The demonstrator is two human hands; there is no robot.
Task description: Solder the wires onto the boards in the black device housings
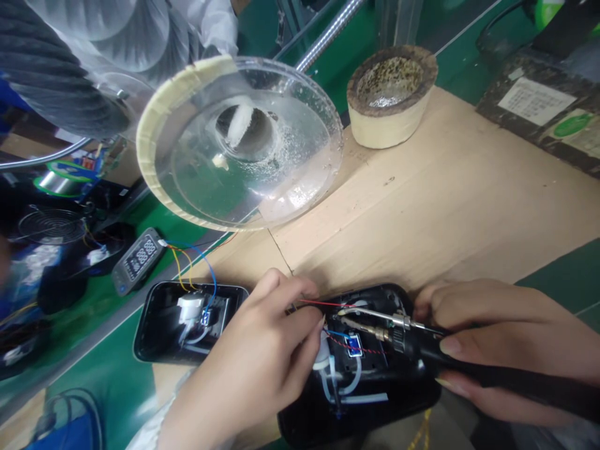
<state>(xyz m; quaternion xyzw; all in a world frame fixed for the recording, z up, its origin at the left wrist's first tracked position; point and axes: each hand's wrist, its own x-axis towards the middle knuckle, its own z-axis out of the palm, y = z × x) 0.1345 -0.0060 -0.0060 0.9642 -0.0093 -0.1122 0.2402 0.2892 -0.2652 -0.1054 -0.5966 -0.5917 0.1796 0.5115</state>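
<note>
My right hand (497,337) grips a black-handled soldering iron (405,340), which has a thin metal tube running beside its tip. The tip points left over an open black plastic housing (403,397). Closed at the fingertips, my left hand (262,356) pinches thin wires above the housing's left side; a red wire (323,303) runs right from there. Inside the housing sit a small blue circuit board (355,345), a white cylindrical part (322,353) and clear tubing (363,399). Which joint the tip touches is too small to tell.
A clear fume-extraction hood (300,156) hangs above the cardboard-covered bench (450,206). Behind stands a round taped pot (387,128). At left, a second housing (145,337) is wired to a display module (138,261). A solder spool (63,179) and another person's sleeve (218,28) are farther back.
</note>
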